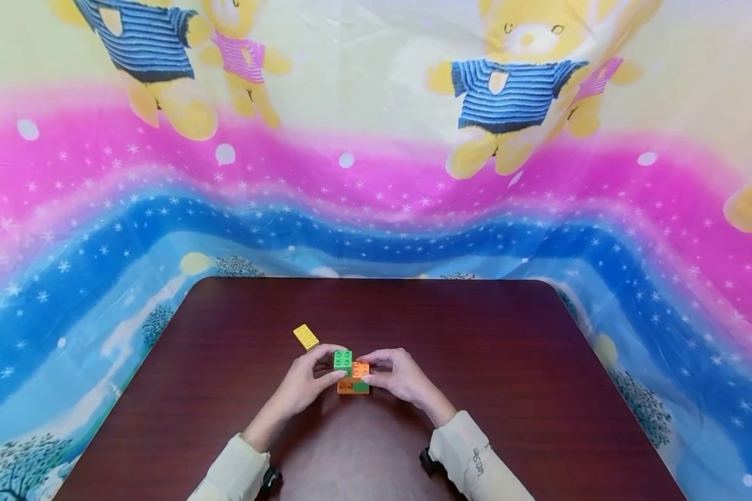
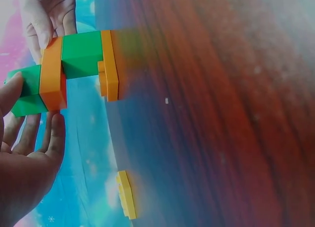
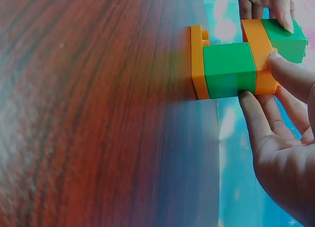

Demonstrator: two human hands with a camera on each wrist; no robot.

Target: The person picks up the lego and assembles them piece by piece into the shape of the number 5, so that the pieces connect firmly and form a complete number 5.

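Note:
A small stack of toy building bricks stands on the table between both hands. Its base is a flat orange brick point(image 2: 112, 64), with a green brick point(image 3: 229, 69) on the base's right half. Across that green brick lies a second flat orange brick point(image 1: 361, 370), overhanging to the left. A studded green brick point(image 1: 342, 360) tops its left end. My left hand point(image 1: 301, 383) grips the top green brick between thumb and fingers. With thumb and fingers, my right hand point(image 1: 407, 376) holds the right end of the upper orange brick; a fingertip meets the lower green brick.
A flat yellow brick point(image 1: 306, 337) lies on the dark wooden table point(image 1: 464, 327), beyond the left hand. Behind the table's far edge hangs a cloth point(image 1: 376, 174) printed with bears and snowflakes.

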